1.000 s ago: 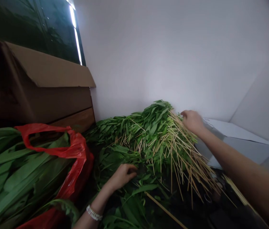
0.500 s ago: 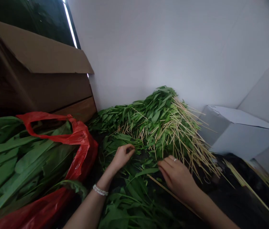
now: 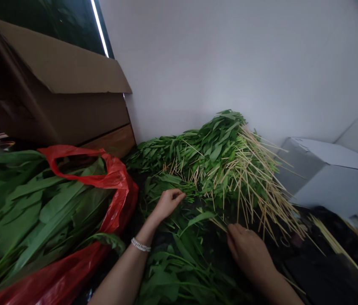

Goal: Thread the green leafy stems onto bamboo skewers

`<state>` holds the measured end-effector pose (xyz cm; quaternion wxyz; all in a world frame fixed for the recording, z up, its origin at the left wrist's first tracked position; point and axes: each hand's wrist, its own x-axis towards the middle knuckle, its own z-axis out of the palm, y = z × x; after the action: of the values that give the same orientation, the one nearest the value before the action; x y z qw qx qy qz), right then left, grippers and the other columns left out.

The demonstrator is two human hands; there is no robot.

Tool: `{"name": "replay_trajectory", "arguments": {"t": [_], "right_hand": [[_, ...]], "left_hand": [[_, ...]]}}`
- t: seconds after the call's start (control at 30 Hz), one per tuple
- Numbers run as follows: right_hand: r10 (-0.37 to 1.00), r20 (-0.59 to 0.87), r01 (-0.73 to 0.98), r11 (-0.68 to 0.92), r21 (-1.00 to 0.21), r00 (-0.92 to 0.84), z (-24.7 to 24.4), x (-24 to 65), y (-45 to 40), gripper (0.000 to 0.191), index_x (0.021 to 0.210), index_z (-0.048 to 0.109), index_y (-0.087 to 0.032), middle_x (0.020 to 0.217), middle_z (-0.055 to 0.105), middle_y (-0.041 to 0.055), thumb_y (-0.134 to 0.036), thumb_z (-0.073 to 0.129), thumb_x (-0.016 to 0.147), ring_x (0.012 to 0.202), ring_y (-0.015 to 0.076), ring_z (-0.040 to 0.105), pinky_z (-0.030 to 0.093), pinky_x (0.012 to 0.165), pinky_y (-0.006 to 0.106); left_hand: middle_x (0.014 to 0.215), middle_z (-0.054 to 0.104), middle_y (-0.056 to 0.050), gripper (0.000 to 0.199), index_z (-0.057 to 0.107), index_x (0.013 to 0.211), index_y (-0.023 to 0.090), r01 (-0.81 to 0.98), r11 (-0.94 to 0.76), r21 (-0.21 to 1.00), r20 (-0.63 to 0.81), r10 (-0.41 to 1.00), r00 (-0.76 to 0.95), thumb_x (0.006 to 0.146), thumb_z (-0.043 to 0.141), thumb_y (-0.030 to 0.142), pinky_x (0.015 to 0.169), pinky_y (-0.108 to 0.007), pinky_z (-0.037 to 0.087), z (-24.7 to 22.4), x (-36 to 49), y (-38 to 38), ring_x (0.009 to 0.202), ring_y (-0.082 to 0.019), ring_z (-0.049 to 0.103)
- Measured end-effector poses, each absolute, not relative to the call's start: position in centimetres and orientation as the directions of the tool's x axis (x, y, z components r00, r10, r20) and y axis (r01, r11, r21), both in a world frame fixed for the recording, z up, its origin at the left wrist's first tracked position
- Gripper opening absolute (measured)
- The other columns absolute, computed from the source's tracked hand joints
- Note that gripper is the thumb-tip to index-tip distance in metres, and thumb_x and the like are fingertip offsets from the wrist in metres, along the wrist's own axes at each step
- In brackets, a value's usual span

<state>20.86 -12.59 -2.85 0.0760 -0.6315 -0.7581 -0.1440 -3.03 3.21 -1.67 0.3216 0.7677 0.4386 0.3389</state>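
My left hand (image 3: 168,203), with a beaded bracelet at the wrist, hovers over loose green leaves (image 3: 162,183). Its thumb and fingertips are pinched together, and whatever may be between them is too small to make out. Lower and to the right, my right hand (image 3: 249,250) is closed around a thin bamboo skewer (image 3: 219,223) whose end pokes out to the left of the fingers. Beyond both hands lies a heap of skewered leaves (image 3: 217,144), their pale sticks (image 3: 261,190) fanning out to the right. More long leaves (image 3: 169,271) lie in front, between my forearms.
On the left, a red plastic bag (image 3: 120,186) is full of large green leaves (image 3: 39,212). Behind it stands an open cardboard box (image 3: 80,114). A white box (image 3: 331,182) sits at the right near the wall, with loose sticks (image 3: 334,241) in front of it.
My right hand has drawn down and to the right, with the skewer shifting in or along with it. The left hand keeps its pinch nearly in place. The view has turned slightly left.
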Motion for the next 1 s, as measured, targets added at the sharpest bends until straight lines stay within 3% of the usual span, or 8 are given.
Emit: {"name": "replay_trajectory", "arguments": {"t": [0.1,0.23,0.43,0.53,0.67,0.77,0.9,1.0], "right_hand": [[0.929,0.339,0.984,0.104,0.148,-0.15,-2.4,21.6,-12.7,0.013,0.081,0.052,-0.021,0.071,0.056,-0.0003,-0.016,0.043,0.089,0.055,0.0148,0.056,0.03,0.052,0.027],[0.934,0.317,0.983,0.128,0.135,-0.165,-2.5,22.2,-13.5,0.016,0.082,0.054,-0.023,0.072,0.057,-0.0012,-0.013,0.043,0.089,0.053,0.0131,0.057,0.03,0.049,0.025],[0.93,0.288,0.972,0.203,0.121,-0.23,-2.0,23.1,-14.4,0.025,0.075,0.059,-0.022,0.072,0.059,0.0014,0.0,0.047,0.077,0.066,0.016,0.058,0.037,0.06,0.026],[0.932,0.287,0.97,0.178,0.167,-0.221,-1.6,24.0,-14.9,0.027,0.079,0.061,-0.022,0.074,0.06,0.0023,0.001,0.048,0.074,0.067,0.0173,0.058,0.038,0.062,0.027],[0.959,0.239,0.981,0.115,0.158,-0.151,-0.9,25.4,-16.0,0.027,0.075,0.06,-0.022,0.071,0.06,0.001,0.001,0.046,0.073,0.06,0.0153,0.059,0.037,0.053,0.025],[0.962,0.253,0.994,0.101,0.039,-0.108,-0.4,26.0,-16.7,0.024,0.078,0.059,-0.023,0.076,0.063,0.0007,-0.005,0.043,0.081,0.061,0.0147,0.062,0.039,0.052,0.025],[0.92,0.372,0.976,0.18,-0.127,-0.121,0.3,25.1,-15.9,0.023,0.091,0.061,-0.025,0.086,0.067,0.0014,-0.025,0.038,0.094,0.076,0.016,0.065,0.047,0.064,0.027],[0.894,0.427,0.967,0.213,-0.14,-0.135,0.7,23.4,-14.0,0.027,0.093,0.062,-0.024,0.087,0.069,0.0022,-0.03,0.036,0.095,0.074,0.0161,0.066,0.047,0.063,0.026]], "left_hand": [[0.064,0.063,0.0,0.028,0.068,0.076,0.014,0.379,-0.382,0.843,0.145,0.84,0.524,0.079,0.059,0.04,0.058,-0.022,0.04,-0.8,-4.2,3.1,0.06,-0.013,0.053],[0.071,0.068,0.0,0.023,0.073,0.08,0.017,0.377,-0.403,0.834,-0.048,0.627,0.777,0.066,0.073,0.035,0.062,-0.021,0.044,0.1,-5.9,2.8,0.067,-0.014,0.059],[0.066,0.07,0.001,0.012,0.075,0.069,0.022,0.496,-0.594,0.634,-0.068,0.596,0.8,0.057,0.076,0.019,0.063,-0.02,0.043,-1.1,-6.0,2.9,0.067,-0.015,0.061],[0.068,0.071,0.001,0.009,0.075,0.07,0.022,0.497,-0.589,0.637,-0.049,0.612,0.789,0.062,0.072,0.02,0.065,-0.02,0.043,-1.2,-5.6,2.9,0.067,-0.015,0.062],[0.076,0.072,-0.001,0.015,0.072,0.079,0.018,0.452,-0.49,0.746,0.088,0.744,0.663,0.073,0.066,0.03,0.069,-0.021,0.045,-0.1,-4.8,2.6,0.072,-0.015,0.063],[0.08,0.072,-0.004,0.02,0.068,0.082,0.015,0.28,-0.388,0.878,0.183,0.813,0.552,0.076,0.066,0.034,0.073,-0.024,0.047,0.6,-4.0,2.3,0.077,-0.017,0.065],[0.081,0.074,-0.006,0.029,0.066,0.089,0.014,0.017,-0.131,0.991,0.104,0.848,0.52,0.071,0.072,0.036,0.08,-0.029,0.049,0.5,-3.1,1.9,0.08,-0.018,0.067],[0.082,0.075,-0.007,0.035,0.067,0.092,0.013,-0.065,-0.001,0.998,0.033,0.869,0.493,0.068,0.075,0.038,0.08,-0.029,0.049,0.1,-2.8,1.8,0.078,-0.017,0.067]]}}
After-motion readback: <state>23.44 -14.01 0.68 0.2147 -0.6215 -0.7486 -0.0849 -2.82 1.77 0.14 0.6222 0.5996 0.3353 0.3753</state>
